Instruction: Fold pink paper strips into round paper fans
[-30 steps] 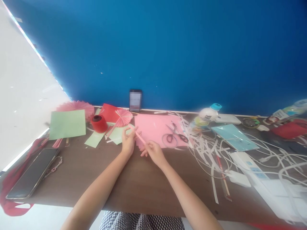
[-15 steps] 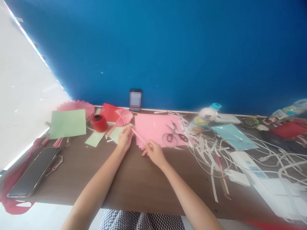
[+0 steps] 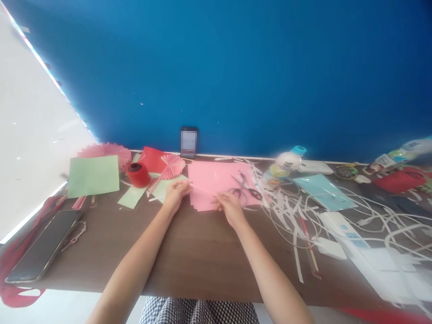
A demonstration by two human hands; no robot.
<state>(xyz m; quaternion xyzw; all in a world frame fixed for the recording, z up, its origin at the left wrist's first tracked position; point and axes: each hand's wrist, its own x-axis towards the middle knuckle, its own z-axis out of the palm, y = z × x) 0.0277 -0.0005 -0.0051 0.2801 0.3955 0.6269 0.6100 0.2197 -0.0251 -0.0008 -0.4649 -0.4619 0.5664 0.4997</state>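
Note:
A narrow strip of pink paper (image 3: 203, 191) stretches between my two hands over the front part of the pink paper sheets (image 3: 216, 173). Its left end is pinched by my left hand (image 3: 176, 193), beside a light green paper (image 3: 162, 189). My right hand (image 3: 229, 206) has its fingers closed on the other end. Just behind the right hand, scissors (image 3: 248, 189) lie on the pink sheets. The strip looks faint against the pink behind it. A small pleated pink paper fan (image 3: 173, 166) rests behind my left hand.
Left of my hands are a red spool (image 3: 138, 175), a green sheet (image 3: 94, 175) and a large phone (image 3: 43, 245). A small phone (image 3: 189, 142) leans on the blue wall. To the right lie white paper strips (image 3: 286, 204), a bottle (image 3: 285, 164), tangled cables and a power strip (image 3: 351, 238).
My right hand has moved right and slightly up, away from the left. The pink strip, steeply slanted before, now runs flatter between the hands. The view has shifted slightly.

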